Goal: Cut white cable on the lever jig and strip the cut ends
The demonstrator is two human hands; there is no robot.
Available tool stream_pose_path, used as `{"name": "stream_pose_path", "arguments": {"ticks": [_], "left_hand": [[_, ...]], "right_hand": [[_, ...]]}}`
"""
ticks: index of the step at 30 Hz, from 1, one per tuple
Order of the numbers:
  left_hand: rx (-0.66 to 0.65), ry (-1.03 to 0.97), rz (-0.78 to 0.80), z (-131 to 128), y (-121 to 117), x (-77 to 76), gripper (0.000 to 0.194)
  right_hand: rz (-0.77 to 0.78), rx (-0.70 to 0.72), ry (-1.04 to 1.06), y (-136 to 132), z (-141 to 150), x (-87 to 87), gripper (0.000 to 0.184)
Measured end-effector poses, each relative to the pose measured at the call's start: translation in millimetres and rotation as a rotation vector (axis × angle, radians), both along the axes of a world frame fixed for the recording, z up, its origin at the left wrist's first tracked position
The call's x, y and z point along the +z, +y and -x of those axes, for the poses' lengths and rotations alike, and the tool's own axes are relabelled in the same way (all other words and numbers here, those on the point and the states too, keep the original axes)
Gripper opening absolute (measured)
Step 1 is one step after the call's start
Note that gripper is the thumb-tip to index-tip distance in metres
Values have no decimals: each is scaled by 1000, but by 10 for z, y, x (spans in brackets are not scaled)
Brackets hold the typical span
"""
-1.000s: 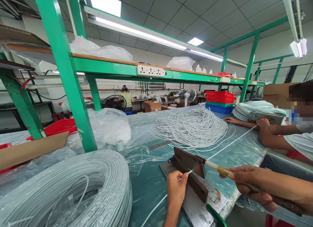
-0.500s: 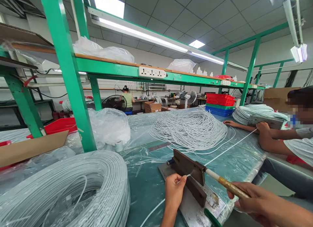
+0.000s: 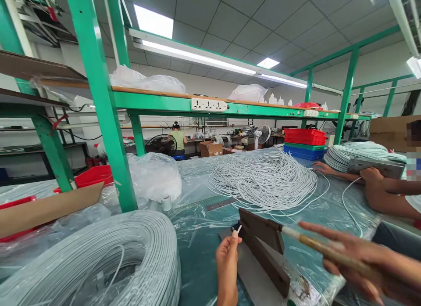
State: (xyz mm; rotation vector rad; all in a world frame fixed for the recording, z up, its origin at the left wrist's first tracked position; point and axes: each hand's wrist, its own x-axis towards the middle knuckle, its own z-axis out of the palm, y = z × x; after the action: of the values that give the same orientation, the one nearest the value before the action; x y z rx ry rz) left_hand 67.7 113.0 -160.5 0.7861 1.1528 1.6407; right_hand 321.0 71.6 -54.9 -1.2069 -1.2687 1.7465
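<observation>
- Lower middle of the frame: the left hand is pinched closed on the white wire, its short end poking up past the fingertips
- Just right of that wire end: the brown lever cutter, between the two hands
- Lower right: the right hand, blurred, fingers partly spread about the cutter's handle; cannot tell how firmly it grips
- Lower left: a large wire coil
- Centre right: a loose wire heap, beyond the cutter
</observation>
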Motion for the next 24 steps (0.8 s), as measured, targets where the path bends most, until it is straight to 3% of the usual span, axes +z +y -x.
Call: {"name": "stream_pose_path", "arguments": {"ticks": [2,4,6,8,12,15,20,24], "left_hand": [[59,-71,2,16,12,-10,61],[93,-97,-8,14,17,-22,61],[103,-103,-14,1,18,-34,61],[106,-96,-17,-10,20,-50,61],[88,-95,-22,-3,34,-98,61],[86,-102,-17,4,36,-114,59],[155,-44,-116,-5,13,-76,53],[154,-23,-97,34,34,-98,57]], "right_hand": [[-4,27,169,138,147,457,51],[-30,65,281,336,341,801,60],[-102,130,338,618,570,1006,74],[-190,199,353,968,826,1089,81],[-313,217,305,1665,1361,1029,78],[-329,184,258,2005,1693,911,80],[-297,134,191,2237,1999,728,77],[-311,72,159,2232,2084,613,66]]}}
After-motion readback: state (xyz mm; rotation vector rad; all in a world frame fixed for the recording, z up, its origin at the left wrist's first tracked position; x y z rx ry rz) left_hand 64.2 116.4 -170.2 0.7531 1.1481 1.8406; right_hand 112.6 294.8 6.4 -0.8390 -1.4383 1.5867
